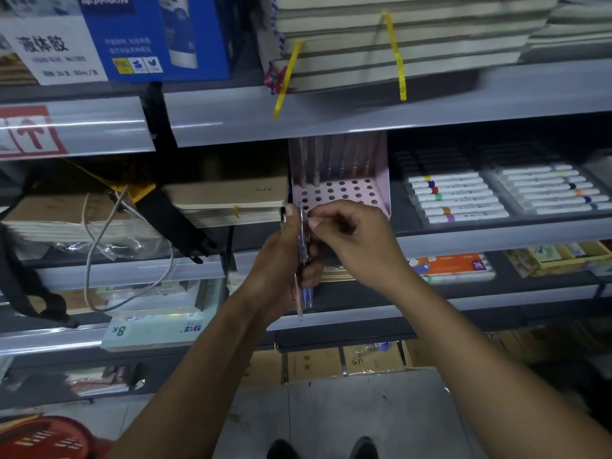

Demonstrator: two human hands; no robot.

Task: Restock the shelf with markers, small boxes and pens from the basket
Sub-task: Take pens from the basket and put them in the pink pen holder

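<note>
Pens [334,160] upright in pink holed display box [381,190]

The left hand [284,260] is gripping a small bundle of pens [304,276] upright in front of the shelf, while the right hand [351,233] is pinching the top of one of them. Just behind the hands, a pink perforated pen holder [344,190] is standing on the grey shelf [496,236], with a few pens already slotted along its back rows. To its right, trays of white markers [460,197] are lying flat, and a red basket [49,438] is showing at the lower left corner.
</note>
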